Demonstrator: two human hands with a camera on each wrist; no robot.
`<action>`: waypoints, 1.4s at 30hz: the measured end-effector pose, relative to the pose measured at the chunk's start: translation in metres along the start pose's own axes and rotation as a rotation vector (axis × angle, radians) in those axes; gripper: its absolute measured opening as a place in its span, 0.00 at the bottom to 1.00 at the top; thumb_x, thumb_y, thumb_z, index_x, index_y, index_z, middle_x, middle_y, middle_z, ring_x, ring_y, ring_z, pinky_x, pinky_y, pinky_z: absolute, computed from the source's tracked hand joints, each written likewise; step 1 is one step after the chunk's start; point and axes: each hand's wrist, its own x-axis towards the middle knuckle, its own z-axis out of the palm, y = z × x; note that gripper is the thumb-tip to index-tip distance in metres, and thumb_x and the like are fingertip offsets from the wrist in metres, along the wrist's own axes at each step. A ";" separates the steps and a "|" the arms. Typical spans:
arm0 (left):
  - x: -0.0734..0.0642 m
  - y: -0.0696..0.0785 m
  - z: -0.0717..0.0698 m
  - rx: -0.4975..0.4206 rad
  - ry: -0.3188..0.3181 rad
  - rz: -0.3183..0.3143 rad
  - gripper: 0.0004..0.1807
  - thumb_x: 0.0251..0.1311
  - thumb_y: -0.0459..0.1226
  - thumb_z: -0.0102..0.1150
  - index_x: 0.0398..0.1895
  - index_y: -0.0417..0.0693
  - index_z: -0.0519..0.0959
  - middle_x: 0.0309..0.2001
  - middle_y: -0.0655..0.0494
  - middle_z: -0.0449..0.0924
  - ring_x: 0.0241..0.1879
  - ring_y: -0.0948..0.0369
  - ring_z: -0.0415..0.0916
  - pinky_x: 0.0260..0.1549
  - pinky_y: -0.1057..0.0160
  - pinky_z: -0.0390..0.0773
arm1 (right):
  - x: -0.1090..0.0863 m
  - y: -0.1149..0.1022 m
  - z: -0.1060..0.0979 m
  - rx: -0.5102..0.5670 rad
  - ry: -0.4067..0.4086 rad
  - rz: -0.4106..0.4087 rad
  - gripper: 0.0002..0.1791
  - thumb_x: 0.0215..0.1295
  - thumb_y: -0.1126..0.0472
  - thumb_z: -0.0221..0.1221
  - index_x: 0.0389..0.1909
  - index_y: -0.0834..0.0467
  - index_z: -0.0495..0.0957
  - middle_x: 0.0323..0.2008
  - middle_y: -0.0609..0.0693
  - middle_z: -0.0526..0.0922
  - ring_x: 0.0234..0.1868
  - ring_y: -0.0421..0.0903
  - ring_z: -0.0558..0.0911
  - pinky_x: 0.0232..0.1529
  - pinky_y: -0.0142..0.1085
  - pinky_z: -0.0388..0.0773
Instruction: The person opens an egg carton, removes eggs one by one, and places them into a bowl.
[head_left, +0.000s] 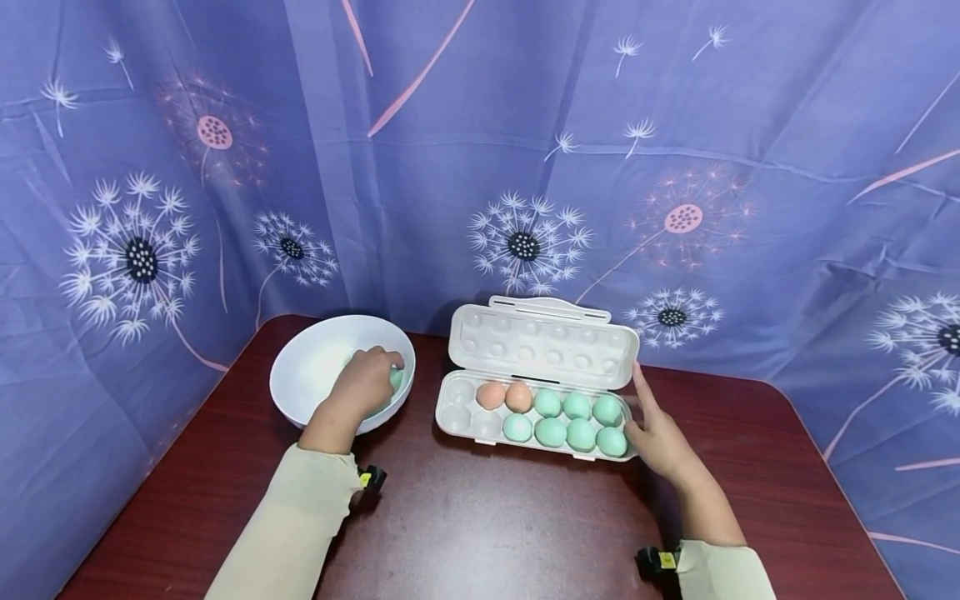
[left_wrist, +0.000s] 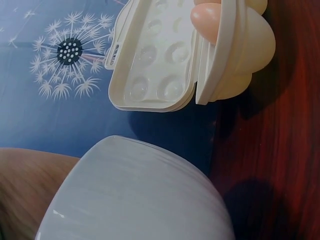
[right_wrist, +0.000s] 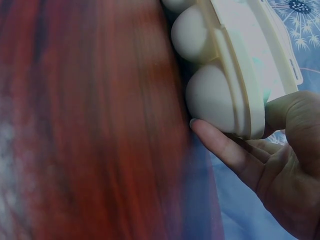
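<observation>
In the head view my left hand (head_left: 362, 385) reaches down inside a white bowl (head_left: 303, 371) and curls over a green egg (head_left: 395, 379). Its fingertips are partly hidden, and the left wrist view shows mostly the bowl's outer wall (left_wrist: 140, 195). An open egg carton (head_left: 480, 435) lies to the right, holding two orange eggs (head_left: 491, 395) and several green eggs (head_left: 581, 434). At the carton's right end my right hand (head_left: 663, 437) holds the edge. The right wrist view has the thumb at the rim and one finger (right_wrist: 225, 147) touching an egg cup (right_wrist: 211, 97) from below.
The carton's lid (head_left: 540, 346) is raised and leans back toward a blue dandelion-print cloth (head_left: 420, 208). Bare cups (head_left: 455, 417) show at the carton's left end. Both the bowl and carton stand near the back edge of a dark red wooden table (head_left: 510, 525).
</observation>
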 end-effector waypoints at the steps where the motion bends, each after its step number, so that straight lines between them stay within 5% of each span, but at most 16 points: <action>1: 0.000 0.000 0.000 -0.002 -0.001 0.000 0.23 0.52 0.22 0.54 0.52 0.42 0.84 0.48 0.37 0.83 0.47 0.38 0.78 0.50 0.45 0.78 | 0.000 0.000 0.000 0.003 0.000 -0.003 0.53 0.67 0.73 0.48 0.81 0.40 0.27 0.66 0.72 0.71 0.15 0.36 0.65 0.27 0.31 0.76; 11: -0.002 0.003 -0.007 -0.028 -0.005 -0.014 0.26 0.52 0.23 0.54 0.56 0.44 0.83 0.52 0.37 0.82 0.53 0.36 0.77 0.54 0.44 0.78 | -0.001 -0.003 -0.002 0.036 -0.007 -0.012 0.53 0.68 0.74 0.49 0.81 0.42 0.28 0.67 0.72 0.71 0.14 0.36 0.63 0.25 0.31 0.74; 24: -0.006 0.019 -0.017 -0.070 0.120 -0.020 0.21 0.67 0.38 0.57 0.63 0.43 0.79 0.60 0.38 0.78 0.60 0.39 0.74 0.61 0.43 0.74 | 0.000 -0.003 -0.002 0.036 -0.004 -0.005 0.54 0.67 0.74 0.49 0.81 0.40 0.28 0.66 0.71 0.71 0.14 0.36 0.65 0.27 0.31 0.75; 35: -0.008 0.048 -0.010 -0.108 0.264 0.090 0.19 0.65 0.37 0.62 0.58 0.43 0.81 0.51 0.43 0.81 0.52 0.45 0.78 0.53 0.49 0.80 | 0.000 -0.002 -0.002 0.019 -0.002 -0.018 0.54 0.67 0.75 0.48 0.81 0.42 0.27 0.65 0.72 0.72 0.17 0.37 0.69 0.29 0.31 0.76; 42: -0.010 0.066 0.002 -0.049 0.256 0.152 0.18 0.63 0.36 0.63 0.57 0.44 0.82 0.49 0.46 0.82 0.49 0.47 0.79 0.50 0.50 0.81 | -0.001 -0.001 -0.001 0.005 0.005 -0.030 0.53 0.67 0.75 0.48 0.81 0.42 0.28 0.65 0.71 0.73 0.20 0.34 0.70 0.29 0.30 0.75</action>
